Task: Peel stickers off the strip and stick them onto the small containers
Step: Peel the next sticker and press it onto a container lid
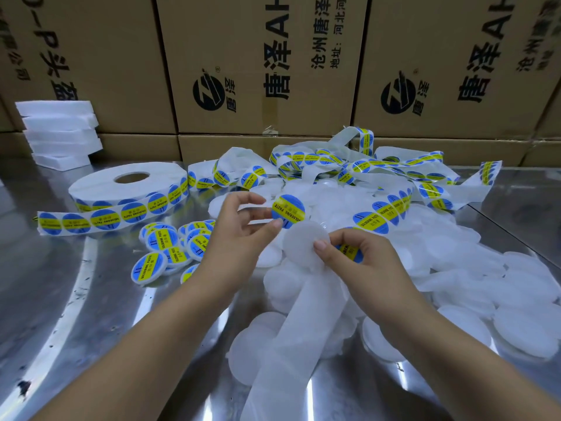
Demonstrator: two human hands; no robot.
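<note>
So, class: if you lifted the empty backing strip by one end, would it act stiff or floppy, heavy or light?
Probably floppy: the backing strip drapes loosely from the right hand over the white containers. Likely very light, since it looks thin and translucent. Its smooth sheen suggests it might slide through a loose grip.

Big cardboard boxes (264, 56) with black Chinese print and a round logo line the whole back. A messy stack of white foam slabs (60, 132) sits back left on the shiny metal table (60, 299), which looks kinda scuffed.
</note>
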